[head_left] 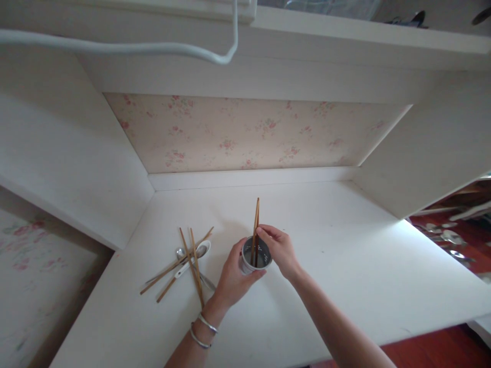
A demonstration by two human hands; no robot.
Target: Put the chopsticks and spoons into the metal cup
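Two chopsticks upright in the cup, both hands on them!
From the left, loose chopsticks lie crossed with a white spoon on the white table; then comes the left hand, wrapped around the cup, pale outside, grey inside, dotted with light marks; in it the slim brown pair leans together, one lighter, one darker, tops above the rim; and here's the right hand, fingertips pinching at the sticks.
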